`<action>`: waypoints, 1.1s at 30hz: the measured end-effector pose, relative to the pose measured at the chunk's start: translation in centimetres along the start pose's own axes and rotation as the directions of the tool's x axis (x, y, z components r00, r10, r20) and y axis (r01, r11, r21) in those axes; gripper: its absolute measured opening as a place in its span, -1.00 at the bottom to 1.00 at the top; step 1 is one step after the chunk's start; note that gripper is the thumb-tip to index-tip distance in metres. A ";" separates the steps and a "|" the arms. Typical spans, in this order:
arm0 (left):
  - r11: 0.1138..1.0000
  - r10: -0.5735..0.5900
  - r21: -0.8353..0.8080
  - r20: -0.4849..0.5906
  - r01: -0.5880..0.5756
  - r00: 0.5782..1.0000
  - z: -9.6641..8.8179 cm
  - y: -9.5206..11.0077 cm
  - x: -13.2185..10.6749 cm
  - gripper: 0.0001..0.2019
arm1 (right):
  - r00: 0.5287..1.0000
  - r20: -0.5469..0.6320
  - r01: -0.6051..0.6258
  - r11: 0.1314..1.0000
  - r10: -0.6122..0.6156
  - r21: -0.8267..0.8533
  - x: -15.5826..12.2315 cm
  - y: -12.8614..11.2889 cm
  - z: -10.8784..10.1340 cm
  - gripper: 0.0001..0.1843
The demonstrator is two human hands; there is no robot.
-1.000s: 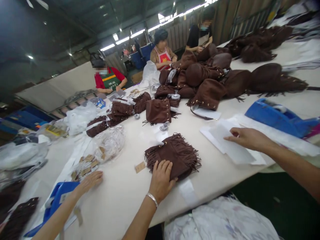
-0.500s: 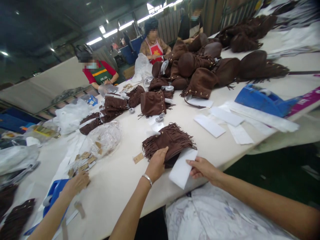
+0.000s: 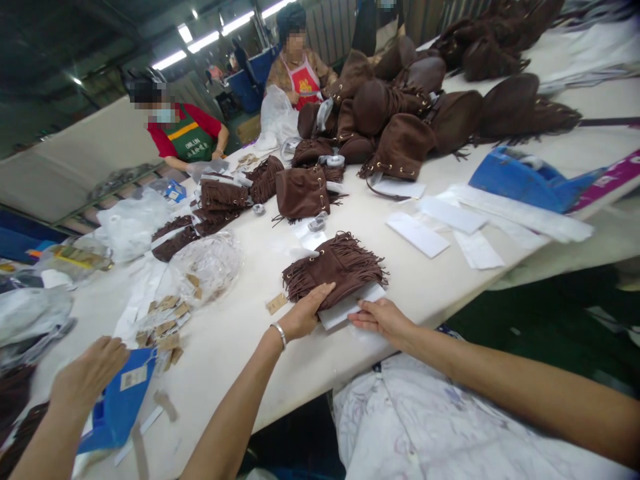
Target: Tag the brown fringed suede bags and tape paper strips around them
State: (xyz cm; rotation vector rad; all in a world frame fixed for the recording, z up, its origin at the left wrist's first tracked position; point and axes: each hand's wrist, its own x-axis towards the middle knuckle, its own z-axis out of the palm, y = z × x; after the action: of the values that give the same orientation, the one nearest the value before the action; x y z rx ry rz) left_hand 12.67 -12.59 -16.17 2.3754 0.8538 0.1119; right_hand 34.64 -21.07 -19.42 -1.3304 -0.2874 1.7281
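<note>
- One brown fringed bag (image 3: 340,267) lies on the pale surface (image 3: 215,350).
- Left hand (image 3: 301,315), half closed, grips its near edge.
- Right hand (image 3: 383,320) pinches a white sheet (image 3: 343,311), partly covered by the bag.

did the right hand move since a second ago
Yes. Against the blue dispenser on the right, the right hand has moved left and closer in, from the white sheets to the near edge of the fringed brown bag.

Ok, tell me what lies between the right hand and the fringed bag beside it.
A white sheet, in the head view: its near side is at the right hand, its far part hidden by the fringed bag.
</note>
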 end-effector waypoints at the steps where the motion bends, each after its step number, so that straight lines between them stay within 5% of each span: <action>1: 1.000 0.009 -0.004 0.018 -0.009 1.000 -0.2 -0.1 -0.1 -0.02 | 1.000 0.001 -0.002 1.000 0.002 0.000 -0.1 -0.1 0.0 -0.79; 8: 0.997 0.071 0.014 0.111 -0.073 0.991 -1.8 1.3 -0.4 -0.01 | 0.999 0.026 -0.023 0.998 0.024 -0.052 0.0 -0.4 0.1 -0.83; 11: 0.992 0.037 0.119 0.090 -0.048 0.995 -1.8 3.0 0.0 -0.17 | 0.997 0.040 -0.055 0.991 0.061 -0.119 0.3 -0.4 -0.3 -0.77; 17: 0.943 0.056 0.334 -0.171 0.005 0.984 2.1 5.5 1.6 -0.62 | 0.992 0.062 -0.087 0.964 0.105 -0.251 1.1 -0.2 -1.3 -0.66; 23: 0.899 0.052 0.434 -0.232 0.056 0.971 7.0 4.6 2.2 -0.31 | 0.984 0.138 -0.051 0.925 0.110 -0.376 2.0 -0.7 -1.8 -0.66; 33: 0.796 0.083 0.604 -0.179 0.043 0.980 7.7 3.1 2.7 -0.37 | 0.948 0.312 0.259 0.719 -0.062 -0.645 0.5 -2.0 -5.6 -0.75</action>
State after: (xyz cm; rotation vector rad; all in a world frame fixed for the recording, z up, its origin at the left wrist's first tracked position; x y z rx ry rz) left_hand 18.56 -16.83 -20.99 3.0175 1.0832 0.0916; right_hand 40.51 -21.36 -20.64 -1.4989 -1.2707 1.7090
